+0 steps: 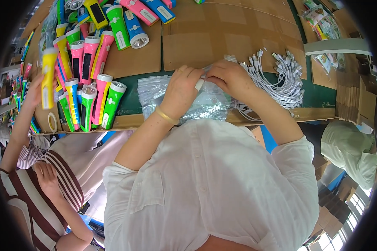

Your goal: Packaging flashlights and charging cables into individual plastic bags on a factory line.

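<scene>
Both my hands meet over the near edge of the table, fingertips pinched together at the mouth of a clear plastic bag (211,98). My left hand (181,93), with a bangle at its wrist, is closed on the bag's edge. By its fingertips shows a small white piece (199,85) whose kind I cannot make out. My right hand (231,80) pinches the bag from the other side, its fingertips partly hidden. Under and left of my left hand lies a stack of clear plastic bags (148,94). A bundle of white charging cables (280,81) lies right of my right hand.
Colourful flashlights (88,62) crowd the table at the left, several standing upright. A co-worker's hand (37,88) at the far left is beside a yellow flashlight (49,77). Cardboard sheets (234,31) cover the table's far part. Packed bags (322,25) lie at the far right.
</scene>
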Motion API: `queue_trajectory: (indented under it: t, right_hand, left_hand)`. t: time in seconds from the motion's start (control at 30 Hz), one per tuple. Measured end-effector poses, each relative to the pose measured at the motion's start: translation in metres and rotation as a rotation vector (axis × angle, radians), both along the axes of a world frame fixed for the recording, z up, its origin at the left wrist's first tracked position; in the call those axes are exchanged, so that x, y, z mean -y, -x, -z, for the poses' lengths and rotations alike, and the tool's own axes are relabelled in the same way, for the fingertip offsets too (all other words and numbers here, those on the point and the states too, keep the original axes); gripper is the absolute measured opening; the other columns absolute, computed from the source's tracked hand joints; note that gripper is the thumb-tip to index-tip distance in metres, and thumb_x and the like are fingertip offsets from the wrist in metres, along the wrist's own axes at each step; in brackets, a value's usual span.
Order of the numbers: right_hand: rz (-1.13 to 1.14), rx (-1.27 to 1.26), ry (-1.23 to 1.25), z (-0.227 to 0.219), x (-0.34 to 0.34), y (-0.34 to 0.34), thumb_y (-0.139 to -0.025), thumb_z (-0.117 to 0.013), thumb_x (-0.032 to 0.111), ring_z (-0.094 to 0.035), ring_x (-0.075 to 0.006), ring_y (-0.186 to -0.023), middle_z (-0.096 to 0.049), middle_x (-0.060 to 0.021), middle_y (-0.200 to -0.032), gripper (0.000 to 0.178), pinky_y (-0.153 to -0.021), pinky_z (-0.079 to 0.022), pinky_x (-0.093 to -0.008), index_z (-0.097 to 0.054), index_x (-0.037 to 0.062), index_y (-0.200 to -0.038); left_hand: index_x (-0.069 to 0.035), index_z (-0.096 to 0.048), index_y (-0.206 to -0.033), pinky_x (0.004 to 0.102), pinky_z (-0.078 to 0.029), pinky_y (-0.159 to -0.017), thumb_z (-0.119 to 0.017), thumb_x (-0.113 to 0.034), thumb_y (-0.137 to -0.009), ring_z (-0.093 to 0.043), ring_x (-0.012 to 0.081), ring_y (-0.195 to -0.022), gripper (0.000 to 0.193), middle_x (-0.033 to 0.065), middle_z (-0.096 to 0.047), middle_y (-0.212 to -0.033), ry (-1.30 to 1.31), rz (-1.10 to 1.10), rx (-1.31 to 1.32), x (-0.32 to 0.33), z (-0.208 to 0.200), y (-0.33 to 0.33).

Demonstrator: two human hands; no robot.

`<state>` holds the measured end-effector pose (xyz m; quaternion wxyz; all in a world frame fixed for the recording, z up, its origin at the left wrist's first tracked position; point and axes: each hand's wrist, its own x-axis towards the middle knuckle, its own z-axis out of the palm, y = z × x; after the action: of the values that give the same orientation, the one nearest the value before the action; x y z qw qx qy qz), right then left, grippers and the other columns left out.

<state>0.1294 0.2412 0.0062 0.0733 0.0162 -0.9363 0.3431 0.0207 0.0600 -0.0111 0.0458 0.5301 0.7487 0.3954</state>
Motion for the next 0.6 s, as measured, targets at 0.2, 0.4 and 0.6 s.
queue_trajectory:
  t: [0.2, 0.4, 0.6]
  right_hand:
    - [0.017, 0.035, 0.03, -0.006, -0.019, -0.005, -0.085, -0.072, 0.007, -0.065, -0.0332, -0.085, -0.067, -0.0115, -0.089, 0.008, -0.074, -0.051, -0.0412, -0.068, 0.0043, -0.092]
    - [-0.132, -0.176, 0.162, -0.007, 0.02, 0.016, -0.086, -0.071, 0.002, -0.065, -0.032, -0.089, -0.068, -0.0091, -0.1, 0.028, -0.077, -0.052, -0.0414, -0.069, 0.01, -0.113]
    - [-0.203, -0.113, 0.19, -0.001, 0.022, 0.028, -0.085, -0.07, -0.001, -0.064, -0.0297, -0.088, -0.065, -0.0083, -0.095, 0.026, -0.07, -0.052, -0.0389, -0.069, 0.011, -0.108]
  left_hand:
    - [-0.003, -0.066, -0.094, 0.0429, -0.049, -0.081, -0.068, 0.001, -0.077, -0.062, 0.0351, -0.088, 0.018, 0.0141, -0.067, -0.093, -0.02, -0.144, 0.013, 0.038, -0.011, 0.018]
    - [-0.001, -0.066, -0.101, 0.0371, -0.054, -0.074, -0.069, 0.002, -0.083, -0.065, 0.0308, -0.083, 0.019, 0.0139, -0.068, -0.092, -0.052, -0.195, 0.297, 0.049, -0.022, 0.01]
    - [0.0, -0.066, -0.106, 0.0336, -0.056, -0.074, -0.069, 0.004, -0.084, -0.07, 0.0275, -0.088, 0.022, 0.0143, -0.07, -0.101, 0.036, -0.227, 0.457, 0.06, -0.03, 0.014]
